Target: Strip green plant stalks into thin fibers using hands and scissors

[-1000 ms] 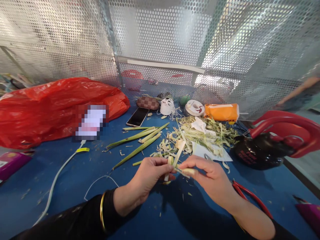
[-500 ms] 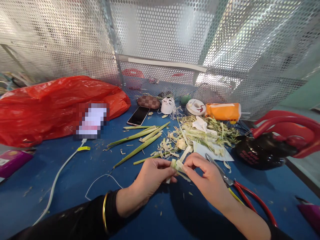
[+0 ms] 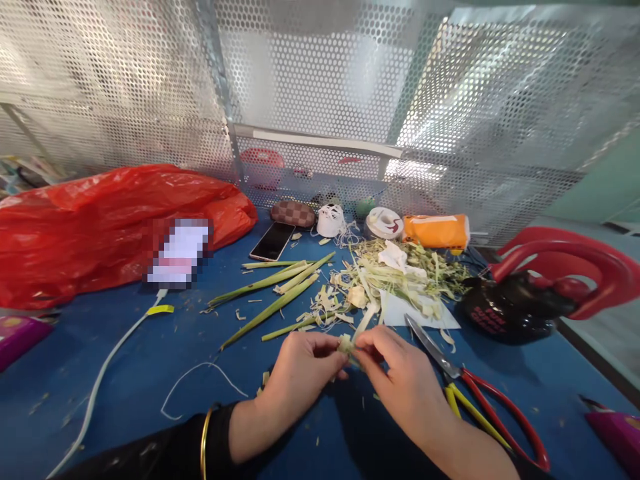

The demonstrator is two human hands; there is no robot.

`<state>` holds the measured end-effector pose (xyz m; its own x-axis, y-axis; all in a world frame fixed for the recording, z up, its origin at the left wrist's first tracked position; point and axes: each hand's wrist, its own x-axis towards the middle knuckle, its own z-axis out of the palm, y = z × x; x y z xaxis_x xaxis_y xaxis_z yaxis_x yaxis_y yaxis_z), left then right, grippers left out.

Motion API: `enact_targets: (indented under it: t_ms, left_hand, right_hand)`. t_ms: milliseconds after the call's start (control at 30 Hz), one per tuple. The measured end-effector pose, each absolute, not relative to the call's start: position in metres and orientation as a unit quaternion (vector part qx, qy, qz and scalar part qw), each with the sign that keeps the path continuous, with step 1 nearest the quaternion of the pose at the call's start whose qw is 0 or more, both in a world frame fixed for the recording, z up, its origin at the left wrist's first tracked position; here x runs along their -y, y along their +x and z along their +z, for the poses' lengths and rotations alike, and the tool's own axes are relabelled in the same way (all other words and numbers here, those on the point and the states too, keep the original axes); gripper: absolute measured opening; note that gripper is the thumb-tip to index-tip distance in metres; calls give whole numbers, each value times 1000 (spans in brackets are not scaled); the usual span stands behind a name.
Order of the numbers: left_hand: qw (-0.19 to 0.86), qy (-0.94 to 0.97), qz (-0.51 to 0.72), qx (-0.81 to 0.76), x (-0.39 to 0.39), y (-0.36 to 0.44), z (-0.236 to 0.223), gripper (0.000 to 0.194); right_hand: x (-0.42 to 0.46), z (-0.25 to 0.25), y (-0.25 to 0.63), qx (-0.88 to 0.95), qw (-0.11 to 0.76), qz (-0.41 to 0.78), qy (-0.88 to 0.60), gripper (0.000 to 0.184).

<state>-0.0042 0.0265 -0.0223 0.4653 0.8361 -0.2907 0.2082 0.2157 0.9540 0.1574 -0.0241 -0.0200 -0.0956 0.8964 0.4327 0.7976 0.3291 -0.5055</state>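
Both hands meet at the front middle of the blue table. My left hand (image 3: 305,367) is closed, thumb and fingers pinching a small pale-green folded leaf strip (image 3: 345,344). From the other side my right hand (image 3: 400,373) pinches the same strip, its fingertips almost touching the left ones. Just beyond them lie long green leaf stalks (image 3: 273,310) and a scatter of pale leaf scraps (image 3: 327,303). Scissors (image 3: 445,357) with one red and one yellow handle rest partly behind my right forearm. Under my left wrist, a few small scraps are partly hidden.
A red plastic bag (image 3: 125,233) and a lit phone (image 3: 180,253) on a white cable lie left. Behind are a dark phone (image 3: 273,241), a patterned case (image 3: 293,214), a tape roll (image 3: 384,223) and an orange packet (image 3: 437,231). A black jug (image 3: 515,310) with red handle stands right.
The view has shifted slightly, so the table things sit lower. Both hands have drawn closer together, and the strip between their fingertips looks more bunched and less visible.
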Motion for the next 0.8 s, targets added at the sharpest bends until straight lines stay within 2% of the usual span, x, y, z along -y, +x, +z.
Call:
enact_targets:
  t_ms: [167, 333, 500, 800]
  left_hand:
    - [601, 616, 252, -443, -24, -6, -30, 18]
    - [557, 661, 249, -437, -24, -7, -28, 20]
    - [499, 721, 200, -436, -20, -8, -15, 23]
    - [454, 765, 158, -429, -18, -7, -20, 21]
  right_hand:
    - [24, -23, 158, 728, 371, 83, -570, 8]
    - [26, -20, 157, 752, 373, 116, -531, 29]
    - [27, -16, 156, 740, 319, 170, -568, 10]
    - [25, -15, 155, 686, 369, 230, -583, 17]
